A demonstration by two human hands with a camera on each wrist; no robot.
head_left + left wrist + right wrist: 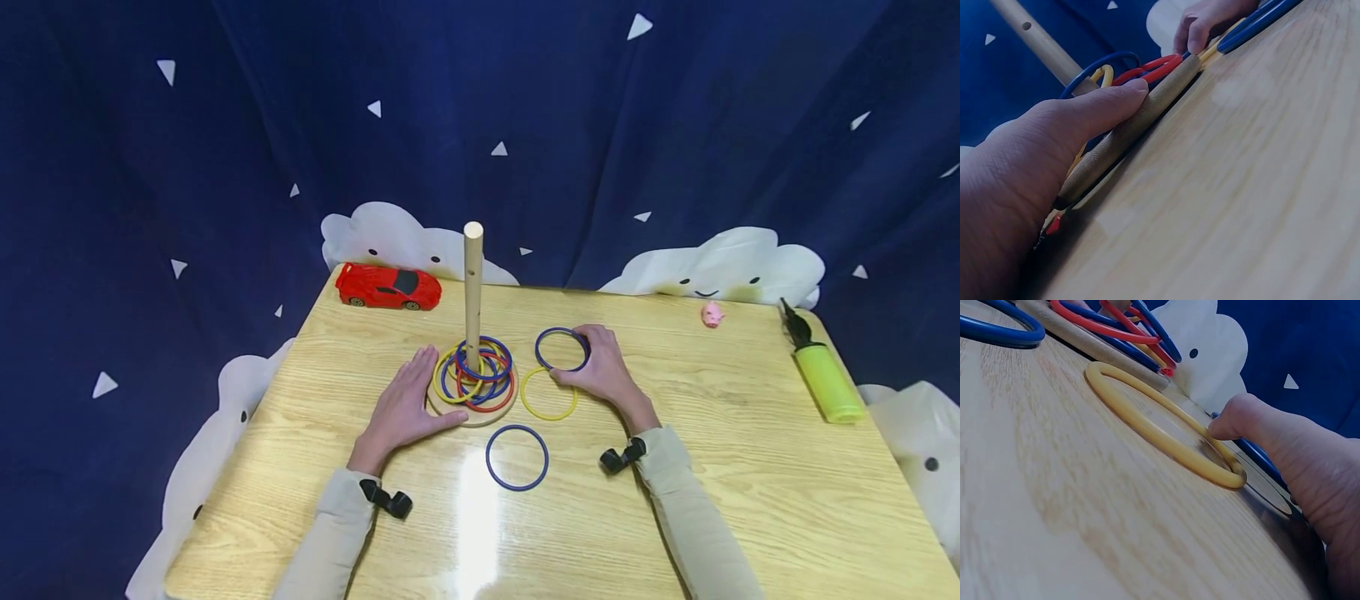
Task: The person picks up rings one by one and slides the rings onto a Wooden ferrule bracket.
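A wooden ring-toss stand has an upright post (473, 292) and a round base (477, 419), with several blue, red and yellow rings piled around the post's foot. My left hand (405, 408) rests against the base's left and front edge, its fingers and thumb extended; in the left wrist view the thumb (1110, 106) lies along the base rim. Right of the stand, my right hand (609, 367) grips a blue ring (545, 336) by its right side, fingers at the far edge and thumb at the near one. That thumb overlaps a yellow ring (1166, 442) lying flat.
Another blue ring (517, 488) lies on the wooden table (300, 467) in front of the stand. A red toy car (386, 287) stands at the back left. Toward the right are a small pink pig figure (712, 315) and a yellow-green cylinder with a black end (828, 383).
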